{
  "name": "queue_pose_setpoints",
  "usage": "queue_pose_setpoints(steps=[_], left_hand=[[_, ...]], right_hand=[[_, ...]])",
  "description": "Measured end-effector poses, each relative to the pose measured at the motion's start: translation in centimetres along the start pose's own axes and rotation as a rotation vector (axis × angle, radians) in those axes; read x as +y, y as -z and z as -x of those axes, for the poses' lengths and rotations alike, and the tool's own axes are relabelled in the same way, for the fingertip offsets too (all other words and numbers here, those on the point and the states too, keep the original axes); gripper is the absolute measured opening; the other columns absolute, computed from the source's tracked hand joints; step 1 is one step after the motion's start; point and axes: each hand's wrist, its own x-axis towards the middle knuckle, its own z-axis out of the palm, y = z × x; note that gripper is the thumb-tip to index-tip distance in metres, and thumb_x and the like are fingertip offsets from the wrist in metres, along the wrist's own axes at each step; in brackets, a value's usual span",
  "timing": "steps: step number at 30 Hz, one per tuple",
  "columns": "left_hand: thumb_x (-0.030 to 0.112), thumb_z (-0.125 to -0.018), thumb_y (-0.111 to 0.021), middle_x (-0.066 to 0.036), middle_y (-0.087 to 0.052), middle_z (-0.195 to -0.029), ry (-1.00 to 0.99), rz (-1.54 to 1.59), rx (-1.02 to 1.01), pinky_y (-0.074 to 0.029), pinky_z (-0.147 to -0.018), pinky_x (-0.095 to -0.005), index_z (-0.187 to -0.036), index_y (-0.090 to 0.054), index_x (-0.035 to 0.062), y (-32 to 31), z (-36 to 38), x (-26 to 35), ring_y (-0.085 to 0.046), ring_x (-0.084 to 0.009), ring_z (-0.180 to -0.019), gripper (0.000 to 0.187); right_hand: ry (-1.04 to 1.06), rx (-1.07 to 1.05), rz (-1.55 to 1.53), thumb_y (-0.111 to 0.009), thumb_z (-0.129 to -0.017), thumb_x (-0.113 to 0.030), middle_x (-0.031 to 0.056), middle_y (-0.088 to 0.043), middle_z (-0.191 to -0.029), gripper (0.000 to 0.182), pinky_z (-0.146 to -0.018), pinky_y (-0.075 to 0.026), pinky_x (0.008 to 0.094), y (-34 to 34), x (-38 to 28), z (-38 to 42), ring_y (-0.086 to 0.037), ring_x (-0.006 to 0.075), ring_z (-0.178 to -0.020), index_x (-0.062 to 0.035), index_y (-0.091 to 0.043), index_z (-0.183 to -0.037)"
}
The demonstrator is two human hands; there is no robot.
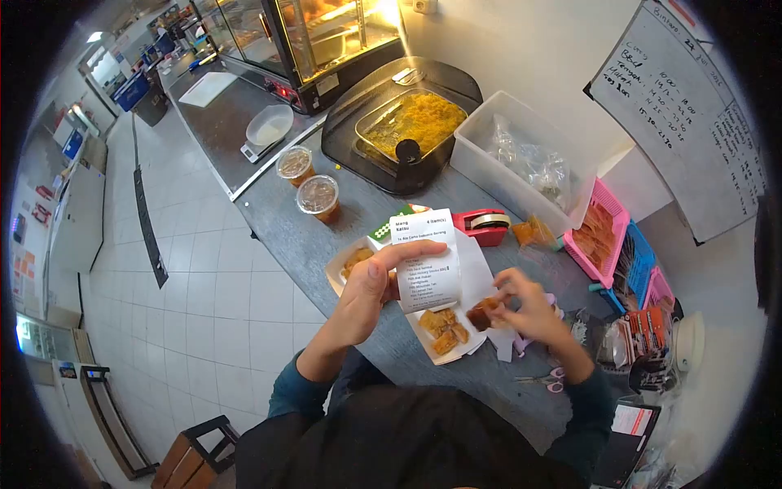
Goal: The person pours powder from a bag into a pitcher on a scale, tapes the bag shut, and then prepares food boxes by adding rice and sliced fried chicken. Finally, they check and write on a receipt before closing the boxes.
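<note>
My left hand (364, 295) pinches a printed paper receipt (432, 277) upright over the worktop, thumb and forefinger on its left side. Behind and below the receipt, an open paper food box (432, 352) holds several golden fried pieces (444, 330). Another open box (332, 273) with fried food shows partly behind my left hand. My right hand (529, 310) has its fingers closed on a small packet of dark red-brown sauce (482, 314), at the right side of the nearer box. A red tape dispenser (489, 235) stands just beyond.
Two lidded cups (318, 198) stand at the left, before a tray of yellow food (419, 122) under a dark mesh cover. Along the wall are a clear plastic bin (521, 155), a pink basket (601, 224) of sauce packets and a blue basket (634, 273). Scissors (544, 380) lie near my right forearm.
</note>
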Motion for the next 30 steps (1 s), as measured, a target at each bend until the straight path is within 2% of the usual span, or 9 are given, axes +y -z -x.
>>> queue_pose_setpoints(steps=[3,4,7,11,12,16,19,24,30], left_hand=[[0.07,-0.076,-0.015,-0.02,-0.049,-0.113,-0.003,0.003,-0.012,-0.049,-0.078,-0.0355,-0.116,-0.046,-0.0006,0.8,0.5,0.6,-0.055,-0.0266,-0.099,0.087],[0.071,-0.076,-0.015,-0.02,-0.049,-0.113,0.0,0.003,-0.02,-0.049,-0.078,-0.0354,-0.117,-0.045,-0.0005,1.3,0.6,0.6,-0.055,-0.0268,-0.099,0.087],[0.068,-0.078,-0.016,-0.018,-0.049,-0.113,0.005,0.03,-0.086,-0.049,-0.076,-0.0332,-0.118,-0.045,0.0002,2.7,0.1,0.4,-0.054,-0.0251,-0.099,0.084],[0.063,-0.083,-0.019,-0.014,-0.049,-0.112,0.003,0.056,-0.226,-0.048,-0.073,-0.0281,-0.12,-0.043,0.0012,3.7,-0.9,-0.3,-0.053,-0.0204,-0.098,0.076],[0.063,-0.083,-0.019,-0.014,-0.049,-0.111,0.003,0.038,-0.261,-0.048,-0.072,-0.0276,-0.12,-0.043,0.001,3.8,-1.1,-0.6,-0.053,-0.0201,-0.098,0.076],[0.062,-0.083,-0.019,-0.014,-0.049,-0.111,0.017,0.067,-0.375,-0.045,-0.073,-0.0271,-0.12,-0.044,0.0001,4.1,-2.0,-1.1,-0.052,-0.0204,-0.098,0.076],[0.061,-0.084,-0.018,-0.016,-0.049,-0.112,-0.02,0.052,-0.41,-0.041,-0.08,-0.0295,-0.118,-0.045,-0.0008,4.4,-2.8,-0.7,-0.05,-0.0224,-0.1,0.076],[0.061,-0.084,-0.016,-0.018,-0.05,-0.113,-0.102,0.0,-0.442,-0.033,-0.09,-0.033,-0.116,-0.047,-0.0021,4.9,-3.6,-0.8,-0.049,-0.0255,-0.103,0.077],[0.064,-0.082,-0.016,-0.017,-0.05,-0.112,-0.054,0.04,-0.482,-0.043,-0.075,-0.0272,-0.119,-0.046,-0.0021,4.6,-3.7,-0.2,-0.05,-0.0214,-0.101,0.081]], right_hand=[[0.099,0.22,0.836,-0.063,-0.068,-0.009,0.0087,-0.058,-0.09,0.034,-0.082,-0.033,0.0377,-3.1,-1.1,-0.6,-0.05,0.0239,-0.095,-0.0065,-0.049,-0.099],[0.114,0.263,0.871,-0.062,-0.07,-0.014,0.0092,-0.054,-0.099,0.034,-0.087,-0.024,0.038,-3.3,-1.7,-0.5,-0.044,0.0253,-0.101,-0.0053,-0.05,-0.101],[0.187,0.439,0.566,-0.06,-0.072,-0.013,0.0101,-0.052,-0.102,0.03,-0.086,-0.028,0.0384,-3.2,-5.0,-0.7,-0.044,0.028,-0.1,-0.0037,-0.05,-0.099],[0.192,0.358,-0.742,-0.054,-0.082,-0.009,0.0126,-0.049,-0.106,0.039,-0.084,-0.038,0.0329,-4.8,-7.5,-0.5,-0.05,0.0217,-0.095,-0.0045,-0.033,-0.115],[0.226,0.339,-0.765,-0.056,-0.08,-0.003,0.0125,-0.047,-0.107,0.05,-0.083,-0.042,0.0305,-5.0,-8.3,-0.8,-0.052,0.0172,-0.093,-0.005,-0.024,-0.119],[0.25,0.408,-0.599,-0.061,-0.069,0.012,0.0104,-0.044,-0.105,0.069,-0.071,-0.05,0.0274,-6.7,-10.1,-1.8,-0.056,0.018,-0.089,-0.0056,-0.02,-0.12],[0.232,0.461,-0.774,-0.059,-0.07,0.013,0.0112,-0.043,-0.106,0.064,-0.069,-0.052,0.0265,-7.8,-11.6,-2.4,-0.059,0.02,-0.088,-0.0064,-0.022,-0.12],[0.192,0.529,-0.734,-0.058,-0.071,0.013,0.0115,-0.044,-0.109,0.057,-0.067,-0.052,0.0246,-8.0,-12.8,-2.5,-0.06,0.02,-0.087,-0.0039,-0.03,-0.118],[0.099,0.521,-0.608,-0.061,-0.069,0.011,0.0114,-0.044,-0.113,0.057,-0.059,-0.048,0.0183,-7.8,-13.1,-1.8,-0.06,0.0135,-0.082,0.0004,-0.038,-0.121]])
